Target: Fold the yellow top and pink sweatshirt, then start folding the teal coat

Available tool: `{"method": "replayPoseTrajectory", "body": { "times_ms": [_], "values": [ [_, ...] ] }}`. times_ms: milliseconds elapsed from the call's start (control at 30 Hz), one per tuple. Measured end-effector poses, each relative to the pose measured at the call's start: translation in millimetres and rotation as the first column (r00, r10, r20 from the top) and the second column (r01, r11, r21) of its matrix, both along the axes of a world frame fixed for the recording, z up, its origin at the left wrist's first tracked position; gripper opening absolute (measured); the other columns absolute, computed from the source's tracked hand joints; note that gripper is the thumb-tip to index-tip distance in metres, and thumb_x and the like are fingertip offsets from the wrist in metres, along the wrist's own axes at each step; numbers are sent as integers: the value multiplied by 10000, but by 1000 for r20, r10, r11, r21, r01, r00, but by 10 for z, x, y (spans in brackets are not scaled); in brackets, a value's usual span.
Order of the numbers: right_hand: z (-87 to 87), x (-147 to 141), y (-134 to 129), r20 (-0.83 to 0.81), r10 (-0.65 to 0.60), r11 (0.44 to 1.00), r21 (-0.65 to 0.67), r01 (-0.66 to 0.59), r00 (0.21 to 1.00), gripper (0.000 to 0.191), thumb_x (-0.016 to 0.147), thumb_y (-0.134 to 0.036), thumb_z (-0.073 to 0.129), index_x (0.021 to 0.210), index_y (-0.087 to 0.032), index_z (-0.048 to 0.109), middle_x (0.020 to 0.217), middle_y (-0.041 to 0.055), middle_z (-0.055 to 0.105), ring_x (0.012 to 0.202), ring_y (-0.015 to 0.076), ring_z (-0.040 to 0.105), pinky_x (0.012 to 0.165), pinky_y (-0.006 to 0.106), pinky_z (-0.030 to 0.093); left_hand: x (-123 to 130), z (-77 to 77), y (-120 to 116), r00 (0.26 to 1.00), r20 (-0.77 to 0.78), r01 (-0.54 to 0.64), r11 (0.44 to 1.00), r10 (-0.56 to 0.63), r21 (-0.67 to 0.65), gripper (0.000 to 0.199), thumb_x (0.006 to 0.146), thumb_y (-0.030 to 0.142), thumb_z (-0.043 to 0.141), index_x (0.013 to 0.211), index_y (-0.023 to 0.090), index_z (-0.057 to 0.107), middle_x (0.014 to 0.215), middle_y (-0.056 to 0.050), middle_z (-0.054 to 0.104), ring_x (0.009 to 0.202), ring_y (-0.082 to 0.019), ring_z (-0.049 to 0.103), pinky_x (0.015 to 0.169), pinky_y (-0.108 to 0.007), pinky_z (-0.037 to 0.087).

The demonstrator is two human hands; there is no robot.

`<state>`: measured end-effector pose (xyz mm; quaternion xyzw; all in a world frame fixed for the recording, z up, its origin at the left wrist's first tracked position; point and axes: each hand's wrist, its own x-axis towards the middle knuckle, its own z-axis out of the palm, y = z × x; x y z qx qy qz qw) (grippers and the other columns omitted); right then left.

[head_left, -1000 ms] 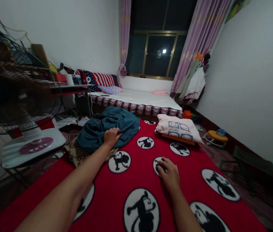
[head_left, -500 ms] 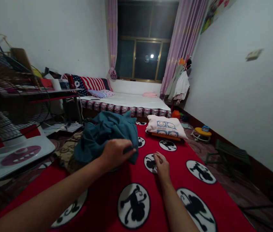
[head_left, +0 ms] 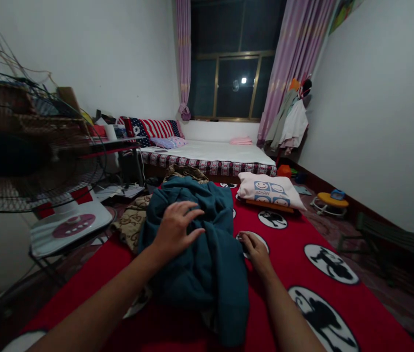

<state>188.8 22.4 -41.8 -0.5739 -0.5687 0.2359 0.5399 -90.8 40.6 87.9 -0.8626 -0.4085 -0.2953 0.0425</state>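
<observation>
A rumpled teal long-sleeved top (head_left: 195, 254) lies on the red blanket (head_left: 276, 259), which is patterned with white circles and dark monkey figures. One sleeve (head_left: 230, 288) runs down its right side toward me. My left hand (head_left: 179, 227) hovers over or rests lightly on the middle of the top, fingers spread; contact cannot be told. Just right of the sleeve, my right hand (head_left: 256, 252) has its thumb and fingers drawn together above a white circle. Whatever its fingertips hold, if anything, is too small to name. A brown patterned cloth (head_left: 133, 220) pokes out behind and left of the top.
A pale pillow with smiley faces (head_left: 271, 190) sits on the blanket's far right. At left stand a fan (head_left: 16, 151) and a white chair-like seat (head_left: 71, 227). On the right floor are a yellow stool (head_left: 333, 199) and dark folding stool (head_left: 390, 234). A bed (head_left: 210, 151) stands beyond.
The teal top, bunched up before, now spreads nearer to me with its sleeve laid out. My left hand has opened from a curled grip. The view has turned left.
</observation>
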Motion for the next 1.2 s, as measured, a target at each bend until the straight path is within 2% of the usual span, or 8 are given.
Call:
{"method": "replayPoseTrajectory", "body": {
  "times_ms": [133,233,333,500,867,967,1067,1200],
  "values": [
    [40,-58,-30,-20,36,999,-7,-37,999,526,837,-608,487,1084,-174,654,1078,110,687,1030,253,625,921,380,468,-174,-529,469,924,-85,-383,899,373,-212,1010,687,586,686,1499,231,201,1473,-181,334,1295,-374,386,995,-493,371],
    [32,-188,-35,-60,96,995,-34,-98,994,586,853,-586,471,1277,-187,540,1198,118,643,1106,245,600,948,394,464,-178,-910,514,880,-187,-472,851,437,-230,905,761,522,618,1502,240,183,1359,-179,446,1188,-353,474,919,-481,420],
    [30,-383,-58,75,154,988,-33,-152,985,642,829,-571,516,1359,-212,473,1318,119,571,1212,260,528,1032,442,397,-119,-1056,450,864,-183,-494,861,470,-122,777,803,419,580,1484,262,241,1341,-153,448,1175,-324,458,922,-462,411],
    [90,-603,-134,351,191,981,-29,-193,917,727,771,-570,589,1381,-194,464,1393,128,494,1283,291,446,1079,457,341,-105,-1048,435,873,-164,-478,873,459,-101,745,816,407,574,1476,249,266,1337,-154,448,1169,-308,455,919,-431,410],
    [81,-603,-133,389,191,982,-64,-180,901,729,785,-563,583,1392,-185,440,1411,130,466,1301,285,422,1089,453,329,-141,-1077,474,897,-81,-442,890,435,-113,697,804,287,569,1458,230,334,1297,-138,496,1135,-313,499,927,-446,443],
    [99,-621,-149,368,185,983,-66,-173,911,742,775,-561,594,1388,-170,443,1406,141,470,1296,289,428,1089,454,329,-197,-1044,524,935,121,-314,936,335,-159,607,786,119,489,1385,209,450,1258,-97,562,1143,-253,527,995,-385,428],
    [81,-640,-119,286,161,987,-69,-147,945,793,731,-571,637,1386,-169,441,1414,149,465,1306,301,418,1099,473,310,-180,-901,465,873,433,-170,972,224,-160,518,782,64,417,1261,207,555,1211,-59,621,1138,-201,563,1037,-355,414],
    [11,-607,60,-86,149,989,-9,-151,985,795,796,-644,479,1444,-203,345,1401,132,487,1282,281,464,1072,476,358,95,-610,37,831,543,214,971,-122,-110,404,794,96,442,1150,186,611,1139,-62,663,1076,-205,606,989,-359,454]
  ]
}}
